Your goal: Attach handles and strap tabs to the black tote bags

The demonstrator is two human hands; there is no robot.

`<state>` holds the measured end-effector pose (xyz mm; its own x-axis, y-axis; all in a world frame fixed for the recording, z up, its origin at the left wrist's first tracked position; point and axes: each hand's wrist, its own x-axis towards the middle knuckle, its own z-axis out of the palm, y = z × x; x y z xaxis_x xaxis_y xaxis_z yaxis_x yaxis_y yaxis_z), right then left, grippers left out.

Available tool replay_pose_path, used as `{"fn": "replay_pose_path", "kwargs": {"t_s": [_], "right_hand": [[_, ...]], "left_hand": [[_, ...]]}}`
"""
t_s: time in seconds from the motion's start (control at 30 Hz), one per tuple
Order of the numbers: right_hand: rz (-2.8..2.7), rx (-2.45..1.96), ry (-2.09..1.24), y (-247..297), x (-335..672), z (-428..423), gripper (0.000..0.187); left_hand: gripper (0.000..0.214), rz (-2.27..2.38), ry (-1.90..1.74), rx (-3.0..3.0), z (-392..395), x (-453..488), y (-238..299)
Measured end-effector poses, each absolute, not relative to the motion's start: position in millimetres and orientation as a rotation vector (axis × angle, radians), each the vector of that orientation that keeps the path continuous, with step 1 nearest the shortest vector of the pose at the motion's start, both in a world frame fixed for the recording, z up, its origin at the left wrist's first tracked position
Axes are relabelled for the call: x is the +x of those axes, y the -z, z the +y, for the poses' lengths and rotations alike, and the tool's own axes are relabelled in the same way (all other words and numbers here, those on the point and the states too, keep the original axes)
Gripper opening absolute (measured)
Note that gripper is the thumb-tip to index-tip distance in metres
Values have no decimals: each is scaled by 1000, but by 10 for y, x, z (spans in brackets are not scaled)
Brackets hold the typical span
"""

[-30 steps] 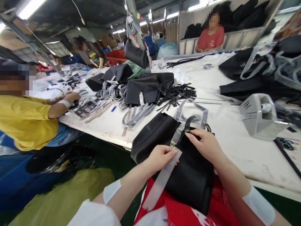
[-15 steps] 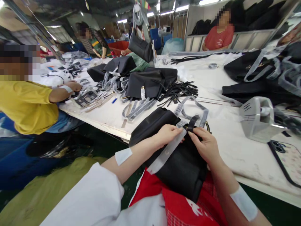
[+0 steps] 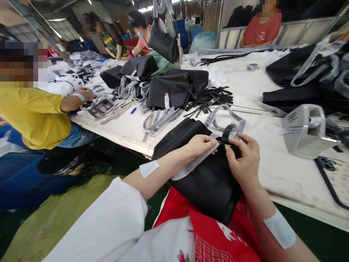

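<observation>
A black handbag (image 3: 209,193) rests across my lap and against the table edge. My left hand (image 3: 201,147) is closed, pinching a bag strap wrapped in cloudy plastic film (image 3: 188,170) near the bag's top edge. On the other side of that spot, the thumb and index finger of my right hand (image 3: 245,158) pinch the base of a short black strap (image 3: 227,133), which curls upward. The other right fingers are lifted and spread. A small metal bit shows at the right fingertips. Beyond my hands, a film-wrapped handle (image 3: 240,123) loops over the table.
More black bags (image 3: 169,89) and a pile of black straps (image 3: 215,98) lie ahead on the white table (image 3: 253,142). To the right are a tape dispenser (image 3: 302,134) and a phone (image 3: 334,178). A person in yellow (image 3: 35,120) works at the left.
My right hand has loosened, its fingers lifting and spreading rightward from the black strap. My left hand keeps its pinch. The view has shifted slightly, and another person leans in at the back.
</observation>
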<state>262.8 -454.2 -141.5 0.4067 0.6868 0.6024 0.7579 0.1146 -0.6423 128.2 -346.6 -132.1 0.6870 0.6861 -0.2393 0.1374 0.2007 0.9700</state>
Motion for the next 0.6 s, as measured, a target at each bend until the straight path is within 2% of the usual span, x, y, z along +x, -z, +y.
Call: {"fn": "replay_pose_path", "kwargs": {"t_s": [0.07, 0.13, 0.23, 0.3, 0.43, 0.6], "right_hand": [[-1195, -1609, 47, 1371, 2552, -4606, 19], [-1151, -1621, -221, 1368, 2502, -4640, 21], [-1144, -1672, -712, 1448, 2492, -4607, 37], [-1123, -1685, -906, 1523, 2509, -4546, 42], [-986, -1620, -1014, 1631, 2535, -4408, 44], [-926, -1693, -983, 1668, 2541, -4311, 40]], "left_hand": [[20, 806, -461, 1344, -3452, 1313, 1349], [20, 824, -460, 1378, -3435, 1335, 1374], [22, 815, -453, 1542, -3404, 1349, 1392], [25, 813, -457, 1694, -3388, 1358, 1394], [25, 861, -477, 1924, -3394, 1394, 1409], [22, 890, -536, 1952, -3424, 1422, 1472]]}}
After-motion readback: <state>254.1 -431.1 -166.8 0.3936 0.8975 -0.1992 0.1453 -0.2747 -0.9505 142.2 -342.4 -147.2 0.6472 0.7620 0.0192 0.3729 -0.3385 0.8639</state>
